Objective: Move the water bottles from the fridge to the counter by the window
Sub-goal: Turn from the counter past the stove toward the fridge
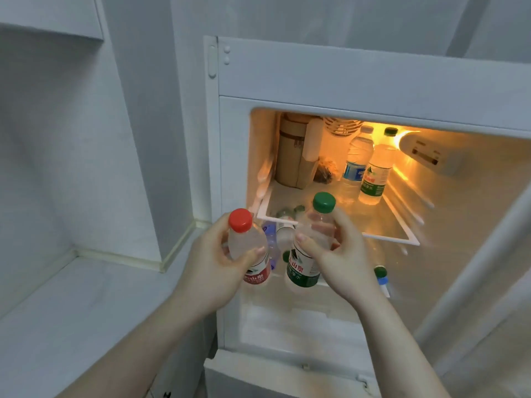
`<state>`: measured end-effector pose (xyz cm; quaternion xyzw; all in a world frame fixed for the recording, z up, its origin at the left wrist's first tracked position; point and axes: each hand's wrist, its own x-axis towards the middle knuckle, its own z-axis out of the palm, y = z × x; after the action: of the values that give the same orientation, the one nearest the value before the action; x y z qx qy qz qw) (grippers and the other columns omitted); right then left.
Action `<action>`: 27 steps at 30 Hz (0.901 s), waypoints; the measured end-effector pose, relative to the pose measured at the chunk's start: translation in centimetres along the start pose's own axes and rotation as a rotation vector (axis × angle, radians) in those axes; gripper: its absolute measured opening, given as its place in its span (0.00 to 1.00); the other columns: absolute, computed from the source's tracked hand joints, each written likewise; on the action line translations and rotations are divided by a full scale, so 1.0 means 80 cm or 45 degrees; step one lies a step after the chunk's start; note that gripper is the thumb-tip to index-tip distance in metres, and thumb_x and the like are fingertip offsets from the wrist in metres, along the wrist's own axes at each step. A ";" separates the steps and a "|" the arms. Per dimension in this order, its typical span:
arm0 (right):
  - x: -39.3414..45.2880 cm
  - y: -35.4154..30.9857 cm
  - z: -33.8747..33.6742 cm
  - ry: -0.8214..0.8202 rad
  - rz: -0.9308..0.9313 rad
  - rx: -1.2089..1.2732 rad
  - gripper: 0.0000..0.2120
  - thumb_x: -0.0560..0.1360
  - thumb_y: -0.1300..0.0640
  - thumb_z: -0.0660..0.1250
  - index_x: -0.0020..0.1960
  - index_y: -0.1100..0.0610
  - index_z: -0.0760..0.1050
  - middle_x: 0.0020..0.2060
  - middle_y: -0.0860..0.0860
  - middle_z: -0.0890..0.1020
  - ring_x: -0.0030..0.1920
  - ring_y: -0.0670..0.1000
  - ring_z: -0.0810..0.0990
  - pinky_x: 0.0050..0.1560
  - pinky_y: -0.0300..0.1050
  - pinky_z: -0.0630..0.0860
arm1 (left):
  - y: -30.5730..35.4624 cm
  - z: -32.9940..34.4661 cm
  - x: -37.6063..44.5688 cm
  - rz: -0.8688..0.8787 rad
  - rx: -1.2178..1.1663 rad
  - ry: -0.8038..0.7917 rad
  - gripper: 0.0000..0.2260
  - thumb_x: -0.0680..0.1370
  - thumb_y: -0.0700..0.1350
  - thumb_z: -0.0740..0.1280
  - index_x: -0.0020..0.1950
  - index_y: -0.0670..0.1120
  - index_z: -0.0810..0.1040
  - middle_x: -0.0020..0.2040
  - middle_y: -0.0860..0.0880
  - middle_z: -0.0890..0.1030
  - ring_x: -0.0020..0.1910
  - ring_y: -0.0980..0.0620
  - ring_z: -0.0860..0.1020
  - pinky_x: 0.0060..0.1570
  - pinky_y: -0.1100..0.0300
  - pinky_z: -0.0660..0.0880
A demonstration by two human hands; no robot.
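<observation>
Nearest the camera, the left hand [214, 261] has its grip wrapped round a red-capped water bottle [249, 248], and the right hand [340, 254] holds a green-capped water bottle [309, 248]; both bottles hang just in front of the open fridge [316, 73]. Both look full and possibly wet with condensation, so either could slip, or knock the glass shelf [330, 222] edge. On that shelf, toward the back, stand two more water bottles [366, 168]. Others lie below the shelf, too blurred to count.
</observation>
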<state>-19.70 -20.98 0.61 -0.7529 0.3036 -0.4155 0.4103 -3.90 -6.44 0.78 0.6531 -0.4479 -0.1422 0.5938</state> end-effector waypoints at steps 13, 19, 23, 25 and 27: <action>-0.084 0.037 0.080 -0.908 0.106 0.107 0.21 0.73 0.60 0.78 0.51 0.35 0.78 0.51 0.31 0.82 0.55 0.33 0.79 0.53 0.36 0.75 | -0.046 -0.041 -0.198 -0.531 0.290 0.433 0.20 0.75 0.42 0.77 0.61 0.61 0.79 0.56 0.65 0.82 0.58 0.61 0.80 0.58 0.57 0.79; -0.133 0.022 0.121 -1.200 0.119 0.212 0.19 0.71 0.62 0.78 0.54 0.42 0.80 0.50 0.36 0.85 0.53 0.37 0.83 0.53 0.38 0.78 | -0.031 -0.057 -0.293 -0.673 0.426 0.646 0.20 0.74 0.41 0.78 0.62 0.59 0.79 0.56 0.62 0.83 0.57 0.60 0.81 0.57 0.57 0.80; -0.179 0.001 0.160 -1.441 0.053 0.222 0.19 0.71 0.60 0.79 0.56 0.43 0.80 0.49 0.35 0.85 0.51 0.35 0.83 0.48 0.31 0.76 | -0.008 -0.070 -0.372 -0.776 0.470 0.855 0.19 0.75 0.42 0.77 0.61 0.59 0.79 0.55 0.63 0.83 0.57 0.60 0.81 0.56 0.58 0.80; -0.193 -0.008 0.173 -1.498 0.043 0.244 0.19 0.70 0.60 0.80 0.55 0.42 0.80 0.49 0.35 0.85 0.51 0.35 0.83 0.51 0.34 0.78 | 0.000 -0.076 -0.399 -0.800 0.535 0.916 0.19 0.75 0.43 0.77 0.61 0.61 0.78 0.54 0.63 0.83 0.53 0.61 0.81 0.54 0.60 0.79; -0.218 -0.026 0.194 -1.600 0.001 0.262 0.19 0.70 0.60 0.80 0.55 0.42 0.81 0.49 0.35 0.85 0.52 0.35 0.83 0.56 0.41 0.80 | 0.013 -0.083 -0.437 -0.835 0.607 1.038 0.18 0.76 0.44 0.76 0.59 0.61 0.78 0.52 0.65 0.82 0.46 0.65 0.81 0.48 0.66 0.76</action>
<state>-14.08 -0.39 -9.09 -0.8096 -0.0363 0.0787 0.5805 -19.08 24.37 -8.68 0.8757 0.0237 0.0492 0.4798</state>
